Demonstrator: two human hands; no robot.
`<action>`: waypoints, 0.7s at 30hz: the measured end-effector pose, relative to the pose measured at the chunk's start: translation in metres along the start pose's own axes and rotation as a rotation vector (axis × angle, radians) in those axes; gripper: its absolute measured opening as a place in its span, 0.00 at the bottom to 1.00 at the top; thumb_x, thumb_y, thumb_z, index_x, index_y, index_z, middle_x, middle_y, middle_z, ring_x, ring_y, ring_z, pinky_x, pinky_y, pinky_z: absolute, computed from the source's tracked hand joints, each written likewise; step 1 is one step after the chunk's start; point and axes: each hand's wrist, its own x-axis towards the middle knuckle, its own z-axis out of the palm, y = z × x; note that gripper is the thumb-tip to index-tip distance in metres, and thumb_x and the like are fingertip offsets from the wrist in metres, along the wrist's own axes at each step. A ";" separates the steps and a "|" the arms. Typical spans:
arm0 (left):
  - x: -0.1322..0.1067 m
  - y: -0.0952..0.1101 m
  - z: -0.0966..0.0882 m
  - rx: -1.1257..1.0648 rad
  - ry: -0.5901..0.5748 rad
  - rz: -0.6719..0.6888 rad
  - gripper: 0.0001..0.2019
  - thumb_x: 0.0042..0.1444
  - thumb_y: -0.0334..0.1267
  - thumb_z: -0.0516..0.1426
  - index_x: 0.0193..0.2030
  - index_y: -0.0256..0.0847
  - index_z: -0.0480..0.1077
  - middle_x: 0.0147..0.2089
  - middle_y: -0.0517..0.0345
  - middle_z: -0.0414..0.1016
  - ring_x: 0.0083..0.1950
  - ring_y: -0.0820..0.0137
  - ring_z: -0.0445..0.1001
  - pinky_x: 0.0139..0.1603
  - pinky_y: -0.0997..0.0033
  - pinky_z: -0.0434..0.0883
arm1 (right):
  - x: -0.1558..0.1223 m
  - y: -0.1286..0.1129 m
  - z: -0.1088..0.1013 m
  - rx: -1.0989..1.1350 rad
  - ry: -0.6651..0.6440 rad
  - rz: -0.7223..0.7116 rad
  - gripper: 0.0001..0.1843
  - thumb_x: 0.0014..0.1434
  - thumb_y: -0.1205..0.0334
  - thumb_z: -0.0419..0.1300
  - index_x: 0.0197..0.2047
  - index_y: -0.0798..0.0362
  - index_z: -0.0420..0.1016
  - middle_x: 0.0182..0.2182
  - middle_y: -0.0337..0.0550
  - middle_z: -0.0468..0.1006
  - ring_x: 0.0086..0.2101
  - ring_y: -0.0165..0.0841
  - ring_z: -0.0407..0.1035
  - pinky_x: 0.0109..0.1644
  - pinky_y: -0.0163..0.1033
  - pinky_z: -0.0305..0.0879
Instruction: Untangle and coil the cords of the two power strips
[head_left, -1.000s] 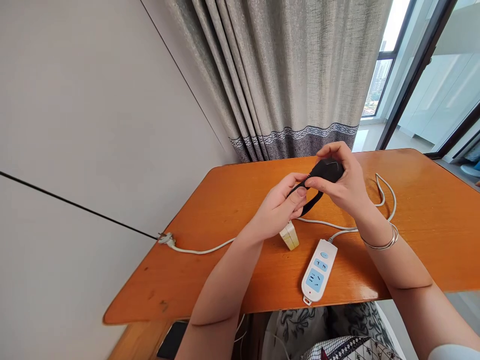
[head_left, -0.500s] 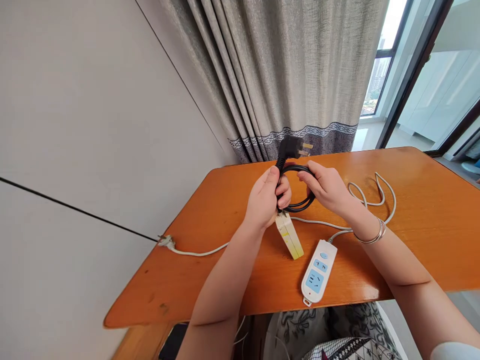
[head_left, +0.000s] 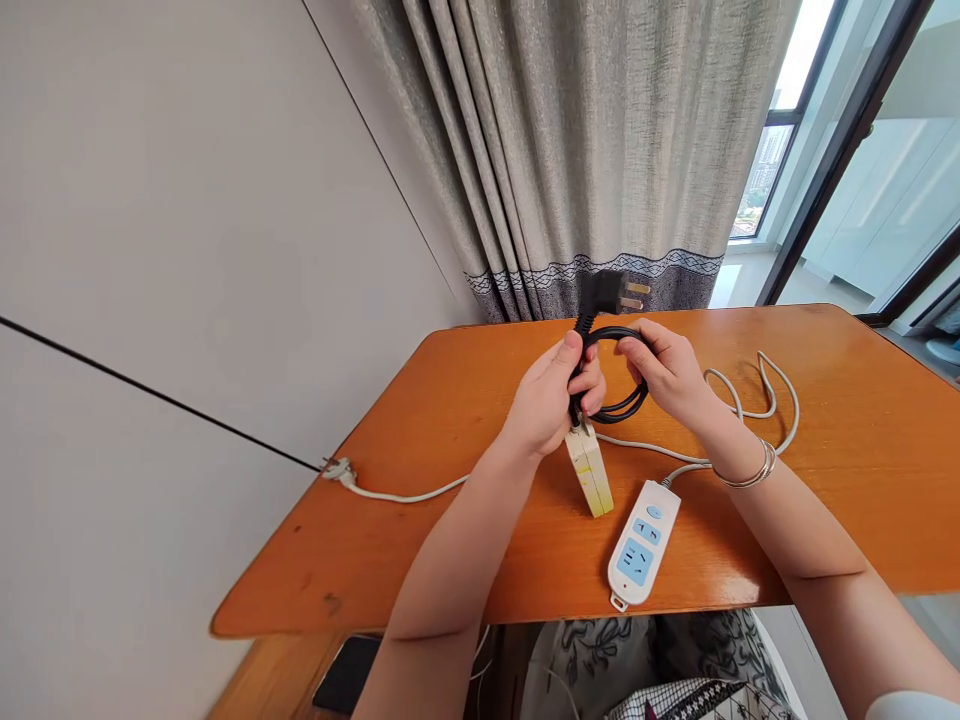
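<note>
My left hand (head_left: pixel 559 392) is closed around a black power cord (head_left: pixel 621 410), just below its black plug (head_left: pixel 606 292), whose metal prongs point right. A yellowed white block (head_left: pixel 590 470), seemingly a power strip seen edge-on, hangs below that hand at the cord's other end. The cord is wound into a loop between my hands. On the loop's right side, my right hand (head_left: pixel 664 368) pinches the cord between thumb and fingers. Below, a white power strip (head_left: pixel 645 545) with blue socket faces lies near the table's front edge.
The white strip's cord (head_left: pixel 784 385) curls over the right side of the wooden table (head_left: pixel 862 480). A white plug (head_left: pixel 340 472) lies at the left edge by the wall. A grey curtain (head_left: pixel 600 130) hangs behind. A dark flat device (head_left: pixel 347 675) is below the table.
Both hands, with the looped cord, plug and block, sit slightly further right in view. The whole view has shifted a little too. The grip of each hand looks the same.
</note>
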 end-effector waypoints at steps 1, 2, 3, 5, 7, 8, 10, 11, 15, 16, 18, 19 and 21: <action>0.001 0.001 0.001 -0.039 0.030 0.009 0.22 0.66 0.54 0.55 0.29 0.38 0.63 0.17 0.71 0.49 0.15 0.80 0.53 0.18 0.81 0.56 | 0.000 0.003 0.000 0.024 -0.010 -0.003 0.23 0.65 0.39 0.55 0.37 0.51 0.70 0.23 0.34 0.65 0.25 0.28 0.59 0.31 0.35 0.56; 0.002 0.003 0.001 -0.079 0.067 0.029 0.22 0.66 0.53 0.54 0.28 0.38 0.63 0.17 0.71 0.48 0.15 0.81 0.51 0.17 0.82 0.54 | 0.000 0.006 0.001 0.050 -0.023 -0.003 0.23 0.65 0.38 0.55 0.42 0.52 0.71 0.26 0.35 0.67 0.26 0.28 0.61 0.32 0.35 0.58; 0.003 0.005 0.001 -0.120 0.110 0.062 0.22 0.67 0.53 0.54 0.28 0.38 0.63 0.17 0.72 0.47 0.15 0.81 0.49 0.17 0.82 0.53 | 0.000 0.009 0.002 0.075 -0.043 0.003 0.25 0.64 0.38 0.55 0.47 0.52 0.71 0.29 0.36 0.69 0.28 0.29 0.63 0.33 0.35 0.60; 0.005 0.011 -0.002 -0.199 0.204 0.155 0.22 0.67 0.52 0.53 0.28 0.39 0.62 0.17 0.72 0.46 0.16 0.81 0.48 0.16 0.82 0.52 | -0.001 0.015 0.006 0.112 -0.109 0.028 0.28 0.64 0.38 0.56 0.56 0.51 0.67 0.37 0.40 0.73 0.31 0.30 0.68 0.37 0.37 0.66; 0.008 0.017 -0.007 -0.272 0.291 0.257 0.22 0.69 0.51 0.51 0.27 0.39 0.61 0.17 0.71 0.45 0.16 0.81 0.47 0.17 0.83 0.52 | -0.003 0.019 0.013 0.114 -0.233 0.075 0.32 0.63 0.39 0.58 0.62 0.50 0.63 0.43 0.45 0.75 0.36 0.33 0.71 0.43 0.41 0.69; 0.009 0.020 -0.010 -0.303 0.327 0.302 0.22 0.69 0.50 0.50 0.27 0.39 0.61 0.17 0.71 0.45 0.16 0.81 0.47 0.17 0.82 0.52 | -0.005 0.020 0.017 0.098 -0.315 0.109 0.34 0.63 0.41 0.59 0.64 0.51 0.61 0.46 0.47 0.75 0.40 0.34 0.72 0.47 0.43 0.70; 0.010 0.024 -0.015 -0.349 0.381 0.375 0.22 0.70 0.49 0.49 0.27 0.39 0.61 0.18 0.70 0.45 0.16 0.80 0.47 0.17 0.82 0.53 | -0.010 0.019 0.026 0.055 -0.504 0.170 0.39 0.61 0.42 0.63 0.67 0.53 0.58 0.51 0.52 0.76 0.47 0.39 0.72 0.53 0.48 0.69; 0.010 0.025 -0.017 -0.364 0.400 0.406 0.21 0.70 0.49 0.49 0.27 0.40 0.61 0.18 0.70 0.44 0.16 0.80 0.47 0.17 0.81 0.53 | -0.013 0.019 0.030 0.034 -0.592 0.184 0.41 0.59 0.43 0.65 0.67 0.55 0.58 0.54 0.54 0.75 0.50 0.41 0.71 0.56 0.49 0.68; 0.010 0.027 -0.021 -0.401 0.463 0.507 0.21 0.67 0.52 0.53 0.27 0.41 0.60 0.18 0.70 0.46 0.17 0.79 0.49 0.18 0.80 0.54 | -0.021 0.015 0.046 -0.080 -0.760 0.137 0.43 0.51 0.49 0.72 0.64 0.54 0.61 0.57 0.54 0.74 0.52 0.45 0.71 0.56 0.50 0.68; 0.010 0.028 -0.021 -0.412 0.481 0.527 0.21 0.67 0.52 0.53 0.27 0.41 0.60 0.18 0.70 0.46 0.17 0.79 0.49 0.19 0.80 0.54 | -0.022 0.015 0.049 -0.130 -0.769 0.141 0.41 0.51 0.51 0.72 0.63 0.53 0.61 0.55 0.54 0.75 0.50 0.45 0.72 0.53 0.49 0.69; 0.010 0.031 -0.022 -0.440 0.512 0.551 0.21 0.68 0.51 0.52 0.27 0.40 0.60 0.18 0.70 0.47 0.17 0.79 0.50 0.19 0.80 0.54 | -0.023 0.014 0.052 -0.253 -0.776 0.185 0.36 0.53 0.55 0.71 0.61 0.54 0.62 0.51 0.53 0.78 0.46 0.44 0.74 0.47 0.46 0.69; 0.010 0.033 -0.023 -0.457 0.522 0.559 0.22 0.69 0.51 0.50 0.27 0.40 0.60 0.18 0.70 0.47 0.17 0.80 0.50 0.19 0.81 0.54 | -0.022 0.014 0.052 -0.318 -0.773 0.209 0.33 0.54 0.57 0.69 0.59 0.55 0.63 0.50 0.54 0.78 0.43 0.44 0.75 0.44 0.45 0.68; 0.011 0.037 -0.027 -0.485 0.537 0.571 0.22 0.71 0.49 0.48 0.27 0.40 0.60 0.18 0.70 0.47 0.17 0.80 0.50 0.20 0.82 0.53 | -0.020 0.012 0.049 -0.442 -0.744 0.222 0.27 0.55 0.59 0.66 0.56 0.55 0.64 0.47 0.53 0.79 0.40 0.42 0.75 0.39 0.41 0.65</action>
